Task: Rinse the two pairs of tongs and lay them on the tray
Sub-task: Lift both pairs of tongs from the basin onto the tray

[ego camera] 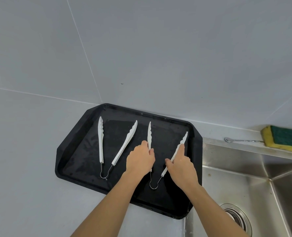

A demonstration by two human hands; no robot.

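A view from above of a pale grey countertop (30, 168) set against grey wall tiles. A black rectangular plastic tray with clipped corners (68, 161) lies flat on the counter, its far edge against the wall and its right side just beside a stainless steel sink (244, 190). The tray surface looks wet.

Two pairs of white plastic tongs with scalloped tips and a thin wire spring loop lie on the tray, both spread in a V with the tips pointing toward the wall. The left pair of tongs (100, 144) lies alone, untouched. The right pair of tongs (149, 132) sits between the two bare hands. The left hand (139, 159) has its fingers curled around the left arm of this pair, thumb against it. The right hand (180, 165) grasps the right arm, with the index finger stretched along it toward the tip. The wire loop rests on the tray between the wrists.

On the sink's back ledge lie a yellow sponge with a green scouring layer (283, 140) and, just beside it, a slim metal utensil handle (241, 140). A round drain strainer (236, 218) shows in the basin at lower right
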